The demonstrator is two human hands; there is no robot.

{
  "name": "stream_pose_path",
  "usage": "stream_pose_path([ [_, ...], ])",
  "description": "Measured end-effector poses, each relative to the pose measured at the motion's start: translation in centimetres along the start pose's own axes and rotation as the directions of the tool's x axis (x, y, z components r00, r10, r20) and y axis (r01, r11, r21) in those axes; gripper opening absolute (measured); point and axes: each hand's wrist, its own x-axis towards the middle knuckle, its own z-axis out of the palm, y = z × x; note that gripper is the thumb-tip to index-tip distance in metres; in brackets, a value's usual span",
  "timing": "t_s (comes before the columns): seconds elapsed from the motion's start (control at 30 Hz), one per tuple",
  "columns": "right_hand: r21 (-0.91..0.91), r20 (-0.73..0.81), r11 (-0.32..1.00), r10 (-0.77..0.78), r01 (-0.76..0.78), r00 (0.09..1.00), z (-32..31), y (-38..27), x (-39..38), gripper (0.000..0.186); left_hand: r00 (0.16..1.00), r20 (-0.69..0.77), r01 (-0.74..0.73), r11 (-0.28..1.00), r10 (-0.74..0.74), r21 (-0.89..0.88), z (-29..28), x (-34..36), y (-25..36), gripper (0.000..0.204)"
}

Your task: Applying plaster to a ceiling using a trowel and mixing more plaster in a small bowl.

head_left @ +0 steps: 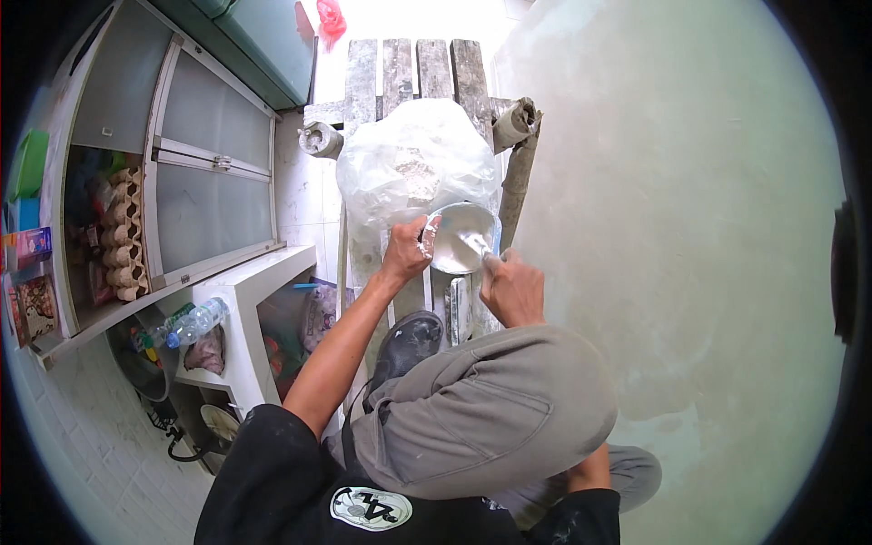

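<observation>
Two hands work a pale mix in a small bowl, up on a wooden plank platform.

The left hand (404,252) has its fingers clenched on the near-left rim of the round grey bowl of white paste (460,238), bracing it. The right hand (511,289) grips the handle of a flat metal trowel (474,247) whose blade reaches into the paste. Just beyond the fingers sits a bulging clear plastic bag of white powder (416,165) on the weathered grey wooden planks (400,68). The bowl looks light but slick with wet paste, so its rim is the surest hold; the paste seems soft and sticky. A black shoe (406,343) rests below the left hand.
</observation>
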Motion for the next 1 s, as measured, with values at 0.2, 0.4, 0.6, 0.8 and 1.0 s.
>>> stream_pose_path([
  [0.2, 0.042, -0.068, 0.999, -0.005, 0.008, 0.998, 3.4, -1.5, -1.8, 0.017, 1.0, 0.008, 0.008, 1.0, -0.008, 0.025, -0.3, -0.1, -0.3, 0.028],
  [0.4, 0.03, 0.058, 0.999, -0.018, 0.016, 0.998, 0.0, -0.8, -0.2, 0.021, 1.0, 0.025, 0.012, 1.0, -0.012, -0.004, -0.7, 0.1, 1.1, 0.024],
  [0.6, 0.02, 0.054, 0.992, -0.126, 0.125, 0.99, 2.2, -1.6, -0.5, 0.019, 1.0, 0.024, -0.004, 1.0, 0.004, 0.013, -0.7, 0.2, 0.2, 0.024],
  [0.8, 0.031, 0.009, 0.986, -0.162, 0.162, 0.987, 1.0, 0.2, 0.2, 0.027, 0.999, 0.003, 0.044, 0.999, -0.044, 0.021, -0.8, -0.4, -0.1, 0.028],
  [1.0, 0.015, 0.076, 0.966, -0.258, 0.258, 0.963, 1.4, 1.2, -0.5, 0.023, 1.0, 0.003, -0.009, 1.0, 0.009, -0.007, -0.1, 0.2, -0.2, 0.029],
])
